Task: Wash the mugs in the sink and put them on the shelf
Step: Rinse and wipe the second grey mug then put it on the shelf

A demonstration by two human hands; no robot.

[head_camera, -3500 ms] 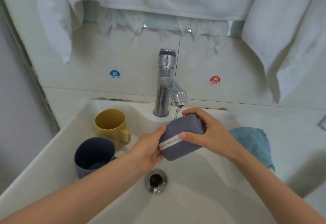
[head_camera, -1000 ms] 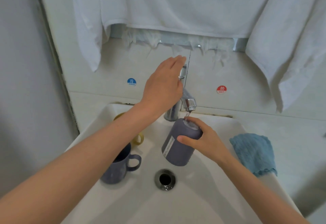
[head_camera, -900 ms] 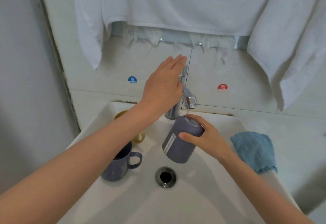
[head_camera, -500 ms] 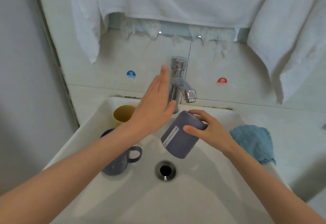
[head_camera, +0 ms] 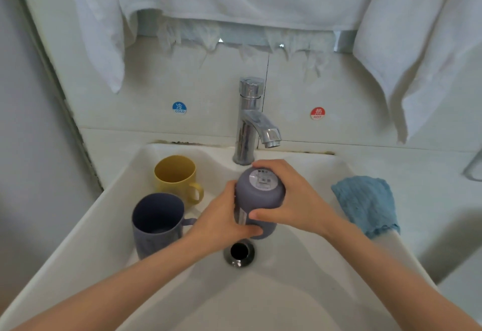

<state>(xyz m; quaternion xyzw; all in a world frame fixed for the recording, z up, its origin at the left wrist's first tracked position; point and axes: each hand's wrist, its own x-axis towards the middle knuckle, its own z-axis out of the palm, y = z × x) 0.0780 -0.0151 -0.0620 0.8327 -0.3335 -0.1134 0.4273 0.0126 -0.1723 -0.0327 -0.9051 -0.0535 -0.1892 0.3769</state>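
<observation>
With the tap (head_camera: 251, 119) off, the left hand (head_camera: 224, 219) has come back to join the right hand (head_camera: 296, 204) gripping the grey mug (head_camera: 258, 196), upturned above the drain (head_camera: 239, 252); rinsing seems done, shelf next.

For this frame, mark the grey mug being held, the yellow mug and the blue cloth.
grey mug (head_camera: 260, 200): head view, on its side wall below the labelled base.
yellow mug (head_camera: 174, 190): head view, on its outer wall below the rim.
blue cloth (head_camera: 367, 204): head view, on the middle of the fabric.
</observation>
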